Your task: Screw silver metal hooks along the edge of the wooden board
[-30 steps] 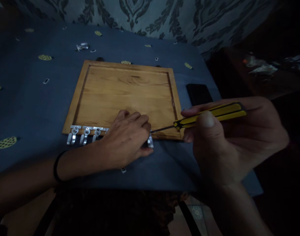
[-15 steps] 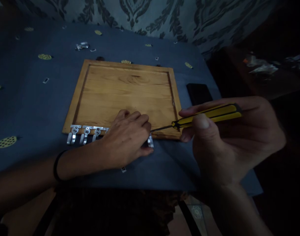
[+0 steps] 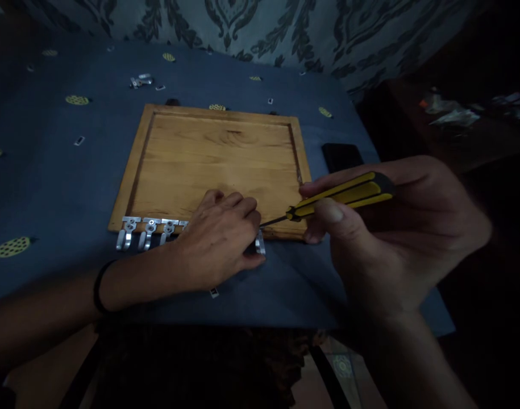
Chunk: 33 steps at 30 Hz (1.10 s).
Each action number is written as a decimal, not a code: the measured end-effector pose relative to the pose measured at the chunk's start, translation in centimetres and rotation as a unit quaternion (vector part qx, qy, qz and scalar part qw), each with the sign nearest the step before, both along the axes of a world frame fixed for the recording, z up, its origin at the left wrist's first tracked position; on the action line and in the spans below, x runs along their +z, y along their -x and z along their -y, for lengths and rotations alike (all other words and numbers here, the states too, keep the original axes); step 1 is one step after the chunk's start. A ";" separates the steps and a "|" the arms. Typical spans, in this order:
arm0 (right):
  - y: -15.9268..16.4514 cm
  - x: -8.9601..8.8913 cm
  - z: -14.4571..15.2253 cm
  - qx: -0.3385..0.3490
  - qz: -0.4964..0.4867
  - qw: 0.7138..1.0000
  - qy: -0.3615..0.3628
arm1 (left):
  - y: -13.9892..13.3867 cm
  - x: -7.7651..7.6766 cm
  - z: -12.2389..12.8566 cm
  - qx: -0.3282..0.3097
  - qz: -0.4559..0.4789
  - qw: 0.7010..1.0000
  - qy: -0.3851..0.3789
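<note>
A framed wooden board (image 3: 225,156) lies on the cloth-covered table, with several silver metal hooks (image 3: 150,234) in a row along its near edge. My left hand (image 3: 223,238) rests over that edge, fingers curled round a metal hook (image 3: 260,244) whose lower end shows beside the thumb. The rest of this hook is hidden beneath the fingers. In my right hand (image 3: 391,244) is a yellow and black screwdriver (image 3: 340,196), pinched by its handle between thumb and fingers. Its shaft slants down left, and the tip ends beside my left fingers at the hook, where contact is hidden.
Loose metal hooks (image 3: 141,80) lie on the blue patterned cloth (image 3: 42,187) behind the board. A black flat object (image 3: 341,157) sits to the board's right. Clear plastic packaging (image 3: 451,111) rests on a dark surface at far right. A patterned curtain-like fabric (image 3: 263,28) stands behind the table.
My right hand has shifted slightly left, and the screwdriver's handle has turned and moved left with it. My left hand stays in place on the hook.
</note>
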State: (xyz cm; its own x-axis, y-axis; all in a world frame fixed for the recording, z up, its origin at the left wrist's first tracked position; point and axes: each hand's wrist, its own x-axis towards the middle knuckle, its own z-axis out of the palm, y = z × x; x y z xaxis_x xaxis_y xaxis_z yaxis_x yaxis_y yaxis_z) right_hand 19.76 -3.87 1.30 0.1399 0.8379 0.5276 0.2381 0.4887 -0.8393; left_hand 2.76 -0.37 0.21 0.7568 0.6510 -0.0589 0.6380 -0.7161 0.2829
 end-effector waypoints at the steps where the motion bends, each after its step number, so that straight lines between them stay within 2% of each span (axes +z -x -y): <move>1: 0.1 -0.1 0.0 -0.003 -0.008 1.000 0.001 | 0.0 0.0 0.0 -0.001 0.000 1.000 -0.002; 5: 0.5 0.0 0.0 -0.054 -0.028 0.998 -0.025 | 0.0 0.0 0.0 -0.002 -0.009 1.000 -0.003; 9: 0.4 0.5 0.4 -0.136 0.011 0.989 -0.055 | 0.1 0.1 0.0 0.000 -0.018 1.000 0.003; 16: 0.1 -0.2 0.7 -0.067 -0.039 0.996 -0.036 | 0.1 0.0 0.0 -0.002 -0.014 1.000 -0.005; 23: -0.1 -1.0 0.4 -0.031 -0.062 0.998 -0.011 | 0.1 0.1 0.1 -0.004 -0.016 1.000 0.002; 29: -0.2 -0.4 0.4 -0.025 -0.035 0.999 0.005 | 0.1 0.0 0.0 -0.003 -0.013 1.000 -0.006; 33: -0.9 0.3 0.6 -0.008 0.038 0.999 0.015 | 0.1 0.0 0.0 -0.001 -0.009 1.000 -0.005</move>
State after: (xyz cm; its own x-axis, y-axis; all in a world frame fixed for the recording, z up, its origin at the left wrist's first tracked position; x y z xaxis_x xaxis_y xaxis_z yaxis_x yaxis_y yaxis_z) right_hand 20.62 -4.48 1.62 0.1136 0.8514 0.5120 0.3084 0.4597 -0.8328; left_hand 2.63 -0.38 0.25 0.7568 0.6502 -0.0672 0.6419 -0.7198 0.2644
